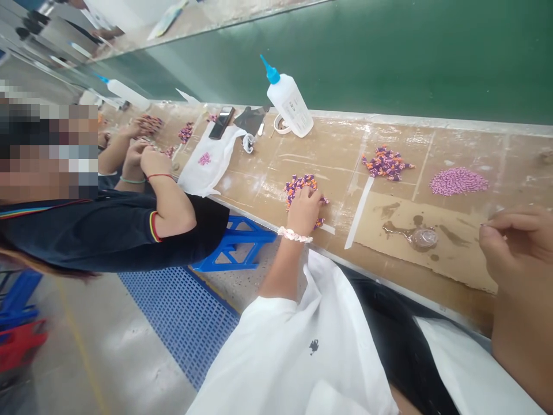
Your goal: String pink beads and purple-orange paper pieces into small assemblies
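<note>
Fingers (311, 195) of the left hand (302, 212) bent down onto the near pile of purple and orange bits (297, 185), tips hidden under the back of the hand, so cannot tell if pinching a bit or just pressing. Pile right under those tips and a little past them, toward the green wall (389, 57), spread flat on the brown table (328, 151). White bead band (294, 234) round that wrist. Right hand (516, 245) well apart from this pile, far off at the other side, curled in with thumb and first finger tips close together; maybe a tiny purple speck there, too small to be sure. Left hand much the nearer one to the near pile. Second purple and orange pile (386, 162) and pink pile (458, 181) between the two hands, farther back on the table. Small round clear dish (424, 237) on the stained cardboard (453, 256), near the right hand. White glue bottle with blue tip (288, 102) standing upright at the back. Another person's hands (144, 158) busy farther along the same table, apart from both of these hands
</note>
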Demonstrator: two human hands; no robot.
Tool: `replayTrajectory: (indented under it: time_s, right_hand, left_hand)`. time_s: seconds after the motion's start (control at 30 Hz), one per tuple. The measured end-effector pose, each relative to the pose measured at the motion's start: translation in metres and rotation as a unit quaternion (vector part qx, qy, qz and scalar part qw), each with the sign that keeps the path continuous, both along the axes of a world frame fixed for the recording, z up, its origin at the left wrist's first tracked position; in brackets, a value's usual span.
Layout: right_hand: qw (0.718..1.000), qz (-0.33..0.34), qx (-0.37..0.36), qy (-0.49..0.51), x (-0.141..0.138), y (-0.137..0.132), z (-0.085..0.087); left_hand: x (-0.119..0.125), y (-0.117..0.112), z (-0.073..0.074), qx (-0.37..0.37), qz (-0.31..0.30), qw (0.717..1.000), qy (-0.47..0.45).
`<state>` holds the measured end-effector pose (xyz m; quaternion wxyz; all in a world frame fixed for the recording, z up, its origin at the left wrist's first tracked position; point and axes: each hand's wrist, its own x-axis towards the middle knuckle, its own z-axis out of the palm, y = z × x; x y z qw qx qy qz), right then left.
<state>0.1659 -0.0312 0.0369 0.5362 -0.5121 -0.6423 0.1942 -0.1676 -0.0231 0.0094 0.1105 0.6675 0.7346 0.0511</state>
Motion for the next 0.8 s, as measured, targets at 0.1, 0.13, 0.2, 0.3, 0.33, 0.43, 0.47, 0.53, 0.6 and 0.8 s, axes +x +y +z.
replayTrajectory:
  time_s: [0.1,0.13,0.2,0.3,0.33,0.43,0.47,0.53,0.6,0.8]
  right_hand:
    - [0.998,0.037,0.041,-0.026,0.002,0.003,-0.001]
    - [0.997,0.051,0.052,-0.038,0.002,0.003,-0.001]
    - [0.991,0.093,0.074,-0.052,0.002,0.003,-0.002]
    - [0.985,0.142,0.076,-0.053,0.0,0.002,-0.005]
    - [0.985,0.147,0.066,-0.056,-0.001,0.001,-0.006]
    - [0.987,0.145,0.038,-0.055,-0.002,0.001,-0.007]
    - [0.988,0.141,0.034,-0.048,-0.001,0.002,-0.007]
    - [0.991,0.127,0.037,-0.024,0.0,0.003,-0.007]
    - [0.993,0.111,0.047,0.002,0.001,0.004,-0.006]
    - [0.992,0.098,0.063,0.045,0.001,0.005,-0.006]
  left_hand:
    - [0.018,0.005,0.009,0.03,-0.046,0.995,-0.083]
    - [0.028,0.007,0.012,0.041,-0.069,0.988,-0.135]
    - [0.051,0.009,0.014,0.058,-0.12,0.956,-0.262]
    - [0.088,0.012,0.015,0.05,-0.192,0.896,-0.396]
    - [0.099,0.014,0.015,0.047,-0.214,0.881,-0.418]
    - [0.123,0.023,0.017,0.083,-0.236,0.852,-0.459]
    - [0.129,0.027,0.018,0.099,-0.22,0.844,-0.479]
    - [0.138,0.037,0.02,0.097,-0.174,0.812,-0.549]
    - [0.145,0.046,0.021,0.031,-0.13,0.757,-0.639]
    - [0.153,0.054,0.009,-0.125,-0.033,0.604,-0.786]
